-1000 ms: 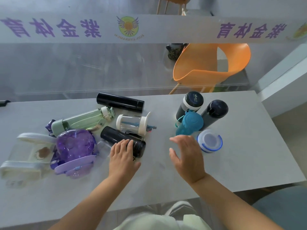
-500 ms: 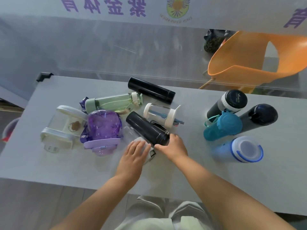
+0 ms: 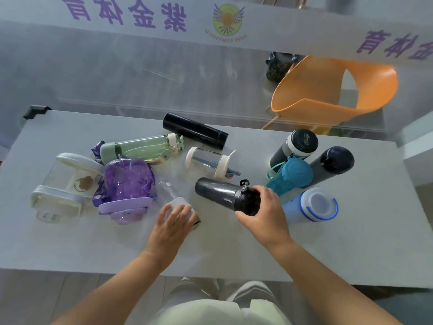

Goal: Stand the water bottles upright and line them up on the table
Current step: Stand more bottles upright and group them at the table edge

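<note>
1. The right hand (image 3: 264, 214) has its fingers curled round the cap end of the dark bottle (image 3: 218, 192). The bottle lies on its side near the middle of the table (image 3: 351, 242), with its base pointing left.
2. The dark bottle's body looks like smooth, hard, smoky plastic with nothing inside. I judge it light, stiff and a little slippery. The wide cap gives the surer hold and makes a good pivot for tipping the bottle onto its base.
3. The left hand (image 3: 172, 225) rests on the capped end of the clear bottle (image 3: 169, 194), its fingers fairly straight rather than wrapped round it. This bottle also lies on its side, just left of the dark one.
4. The clear bottle is round and slick, so it probably rolls easily. A grip round the body close to the cap should steady it.
5. The teal bottle (image 3: 293, 177) and the blue-rimmed bottle (image 3: 314, 205) stand just beside the right hand. A light bottle swung upright there could knock them over.
</note>
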